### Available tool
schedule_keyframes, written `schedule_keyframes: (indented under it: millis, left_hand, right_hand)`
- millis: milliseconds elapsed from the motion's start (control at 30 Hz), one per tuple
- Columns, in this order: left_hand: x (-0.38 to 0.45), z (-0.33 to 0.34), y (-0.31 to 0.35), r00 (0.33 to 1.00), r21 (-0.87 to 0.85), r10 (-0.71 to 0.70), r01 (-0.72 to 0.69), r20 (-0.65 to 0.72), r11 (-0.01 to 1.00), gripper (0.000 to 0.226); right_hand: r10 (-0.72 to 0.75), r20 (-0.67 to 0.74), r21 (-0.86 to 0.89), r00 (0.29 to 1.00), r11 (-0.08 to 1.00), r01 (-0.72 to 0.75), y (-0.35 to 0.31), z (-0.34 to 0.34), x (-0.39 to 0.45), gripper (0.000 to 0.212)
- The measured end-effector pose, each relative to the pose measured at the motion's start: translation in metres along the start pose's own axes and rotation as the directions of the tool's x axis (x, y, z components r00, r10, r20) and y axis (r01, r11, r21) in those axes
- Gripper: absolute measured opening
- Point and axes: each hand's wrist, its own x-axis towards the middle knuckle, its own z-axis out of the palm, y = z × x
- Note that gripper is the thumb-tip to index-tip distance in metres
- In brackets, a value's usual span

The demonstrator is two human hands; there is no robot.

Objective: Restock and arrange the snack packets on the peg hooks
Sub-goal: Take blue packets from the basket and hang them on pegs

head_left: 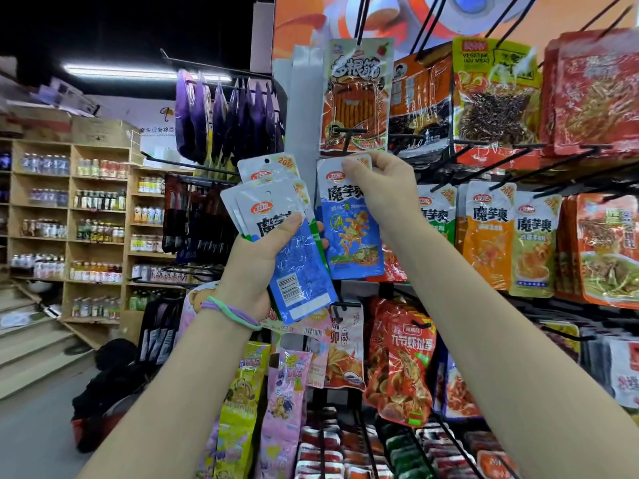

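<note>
My left hand grips a fanned stack of several blue-and-white snack packets, thumb across their fronts; the frontmost shows its barcoded back. My right hand pinches the top edge of a single blue packet with an orange squid picture, held upright against the display. A black peg hook juts out just above that packet's top. Whether the packet's hole is on any hook is hidden by my fingers. Matching packets in green, orange and light green hang to the right.
The peg wall holds rows of red and orange snack packets above and red shrimp-snack packets below. Purple bags hang on a side rack at left. Wooden shelves of bottles stand far left, with steps and a dark bag on the floor.
</note>
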Motion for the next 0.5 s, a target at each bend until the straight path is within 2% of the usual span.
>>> schedule_keyframes:
  millis: [67,167,267,433,500]
  left_hand:
    - [-0.001,0.002,-0.001,1.000,0.008,-0.002,0.002,-0.006,1.000,0.018]
    - [-0.003,0.003,0.000,1.000,0.022,0.011,-0.011,0.002,1.000,0.013]
    - [-0.006,0.004,0.001,0.999,0.020,0.029,-0.029,0.015,0.999,0.022]
    - [-0.004,0.004,0.002,1.000,0.055,0.007,-0.008,0.023,0.998,0.070]
    - [-0.003,0.004,0.001,1.000,0.070,0.012,-0.013,0.009,0.997,0.069]
  right_hand:
    - [0.020,-0.009,0.004,1.000,1.000,-0.020,-0.004,0.001,0.001,0.015]
    - [0.073,-0.039,0.011,0.997,0.997,-0.072,-0.009,0.003,0.002,0.011]
    - [0.124,-0.057,0.020,0.991,0.992,-0.123,-0.011,0.004,0.004,0.012]
    - [0.157,-0.057,-0.057,0.986,0.985,-0.161,-0.016,0.006,0.004,0.016]
    - [0.151,-0.054,-0.135,0.987,0.978,-0.157,-0.015,0.006,0.002,0.018]
